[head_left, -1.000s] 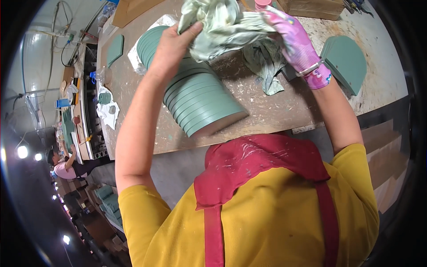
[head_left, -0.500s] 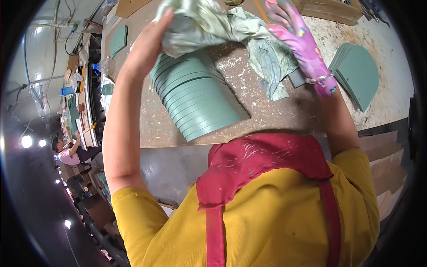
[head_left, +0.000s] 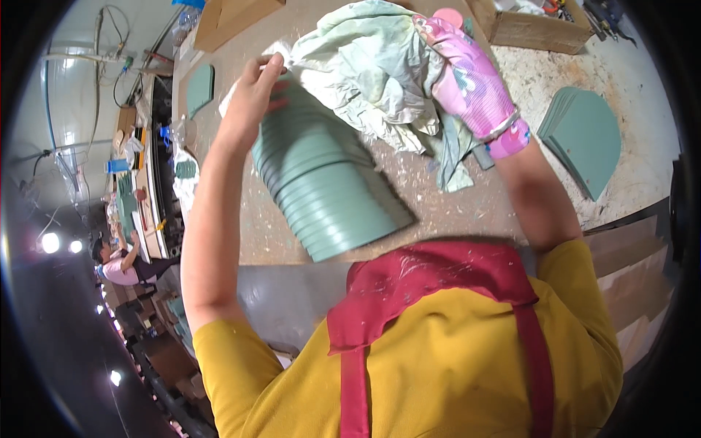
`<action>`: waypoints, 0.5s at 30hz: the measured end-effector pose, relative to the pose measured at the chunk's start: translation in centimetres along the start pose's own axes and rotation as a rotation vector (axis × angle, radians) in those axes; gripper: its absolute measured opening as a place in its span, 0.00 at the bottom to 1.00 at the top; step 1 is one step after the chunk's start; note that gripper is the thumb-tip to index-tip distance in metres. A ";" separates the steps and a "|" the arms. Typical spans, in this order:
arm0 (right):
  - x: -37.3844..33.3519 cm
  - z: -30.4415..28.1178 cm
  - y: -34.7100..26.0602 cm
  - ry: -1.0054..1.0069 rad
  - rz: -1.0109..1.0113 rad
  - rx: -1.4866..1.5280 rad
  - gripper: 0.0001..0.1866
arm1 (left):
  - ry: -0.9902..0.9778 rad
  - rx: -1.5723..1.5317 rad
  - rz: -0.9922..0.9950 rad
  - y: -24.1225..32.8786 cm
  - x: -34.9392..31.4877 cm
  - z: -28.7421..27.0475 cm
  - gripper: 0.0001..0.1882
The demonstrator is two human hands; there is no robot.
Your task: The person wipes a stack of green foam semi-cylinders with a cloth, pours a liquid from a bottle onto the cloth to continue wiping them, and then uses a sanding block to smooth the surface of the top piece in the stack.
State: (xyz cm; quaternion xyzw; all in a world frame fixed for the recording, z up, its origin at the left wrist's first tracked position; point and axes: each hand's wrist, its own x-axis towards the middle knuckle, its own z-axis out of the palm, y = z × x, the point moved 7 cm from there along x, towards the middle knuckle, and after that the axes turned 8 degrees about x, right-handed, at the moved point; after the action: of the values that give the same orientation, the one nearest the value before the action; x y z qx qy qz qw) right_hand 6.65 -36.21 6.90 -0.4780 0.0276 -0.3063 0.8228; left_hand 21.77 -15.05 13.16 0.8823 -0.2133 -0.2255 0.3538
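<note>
A row of overlapping green plates with rounded edges (head_left: pixel 328 193) lies slantwise on the worktable (head_left: pixel 445 212). At the row's far left end is my bare left hand (head_left: pixel 257 93), fingers apart and slightly bent against or just above the plates; motion blurs the contact. My right hand (head_left: pixel 467 80), in a pink patterned glove, is closed on a crumpled pale green and white cloth (head_left: pixel 365 62). The cloth spreads over the far right side of the row, and its left edge reaches close to my left fingertips. A small dark grey block (head_left: pixel 483 156) shows under my right wrist.
A fanned stack of green plates (head_left: pixel 584 142) lies at the right. Another green plate (head_left: pixel 199 89) is at the far left. Cardboard boxes (head_left: pixel 540 31) (head_left: pixel 230 18) stand at the back. A person (head_left: pixel 124 263) works at a bench on the left.
The cloth has come down nearer and spread out beside the row. My left hand has come off the cloth to the plates' far end. My right hand has closed on the cloth.
</note>
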 end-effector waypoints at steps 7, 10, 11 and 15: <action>-2.3 3.9 4.4 0.190 0.389 0.863 0.15 | -0.180 -0.780 -0.058 4.9 -0.3 7.9 0.27; -3.3 0.3 4.4 0.164 0.275 0.578 0.10 | 0.037 -0.939 -0.113 5.2 1.8 4.7 0.23; -3.4 -0.8 5.7 0.096 0.311 0.859 0.09 | -0.011 -0.969 -0.116 6.1 1.5 4.9 0.23; -4.3 -0.3 7.6 0.161 0.491 0.751 0.24 | -0.305 -1.054 -0.128 7.8 0.5 8.6 0.22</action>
State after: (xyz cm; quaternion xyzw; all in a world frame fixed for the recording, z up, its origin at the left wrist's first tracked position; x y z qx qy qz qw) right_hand 6.71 -31.50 -0.45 -0.1003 0.0908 -0.1269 0.9826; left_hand 15.72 -25.00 13.08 0.5542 -0.0662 -0.4482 0.6983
